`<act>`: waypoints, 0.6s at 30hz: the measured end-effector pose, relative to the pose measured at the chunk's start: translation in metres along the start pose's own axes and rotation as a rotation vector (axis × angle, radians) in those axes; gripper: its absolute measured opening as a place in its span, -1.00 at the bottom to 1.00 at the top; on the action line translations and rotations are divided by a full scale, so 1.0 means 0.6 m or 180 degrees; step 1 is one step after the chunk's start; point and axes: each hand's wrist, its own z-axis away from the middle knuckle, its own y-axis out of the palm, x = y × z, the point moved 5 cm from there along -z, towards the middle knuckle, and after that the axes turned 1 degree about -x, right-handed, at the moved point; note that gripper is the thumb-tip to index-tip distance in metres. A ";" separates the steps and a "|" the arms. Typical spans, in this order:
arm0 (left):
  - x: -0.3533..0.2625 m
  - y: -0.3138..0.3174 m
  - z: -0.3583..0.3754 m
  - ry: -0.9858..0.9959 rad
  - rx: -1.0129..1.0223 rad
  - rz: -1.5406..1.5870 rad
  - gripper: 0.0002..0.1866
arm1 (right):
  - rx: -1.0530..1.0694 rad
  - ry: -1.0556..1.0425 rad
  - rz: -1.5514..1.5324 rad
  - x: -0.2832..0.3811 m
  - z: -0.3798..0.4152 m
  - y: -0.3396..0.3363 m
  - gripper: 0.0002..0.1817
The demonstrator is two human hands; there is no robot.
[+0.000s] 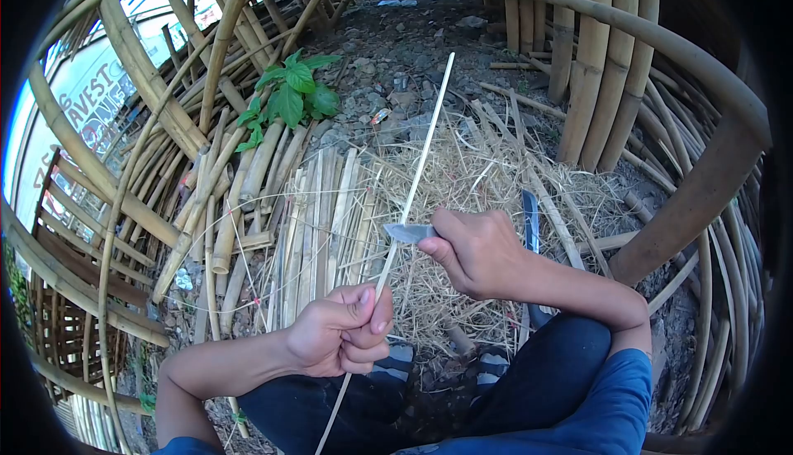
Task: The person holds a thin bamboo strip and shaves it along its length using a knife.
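A long, thin bamboo strip (429,142) slants up and away from my lap. My left hand (343,331) is wrapped round its lower part, and the tail of the strip runs down past my fist. Above that, my right hand (475,252) grips a short knife (409,233), its handle hidden in my fingers. The grey blade lies across the strip and appears to touch it. Beyond my right wrist, a larger dark blade (530,219) stands among the shavings near my knee.
Pale bamboo shavings (487,174) cover the ground ahead. Split bamboo slats (318,223) lie at the left, near a green leafy plant (291,95). Thick bamboo poles (607,58) rise at the right, and a curved pole (652,38) arches over that side.
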 end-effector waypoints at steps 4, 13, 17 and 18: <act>0.002 -0.001 -0.002 0.0000 0.0020 -0.0026 -0.64 | -0.0164 -0.0011 0.0108 -0.002 0.003 -0.008 -0.61; 0.010 0.001 0.003 -0.0088 0.0181 0.0031 -0.65 | -0.0341 0.0503 0.0004 -0.044 0.009 -0.027 -0.60; 0.011 0.002 0.004 -0.0134 0.0112 0.0049 -0.65 | -0.0351 0.0538 0.0061 -0.047 0.011 -0.032 -0.60; 0.011 0.001 0.005 -0.0148 0.0096 0.0045 -0.65 | -0.0372 0.0517 0.0111 -0.048 0.011 -0.032 -0.60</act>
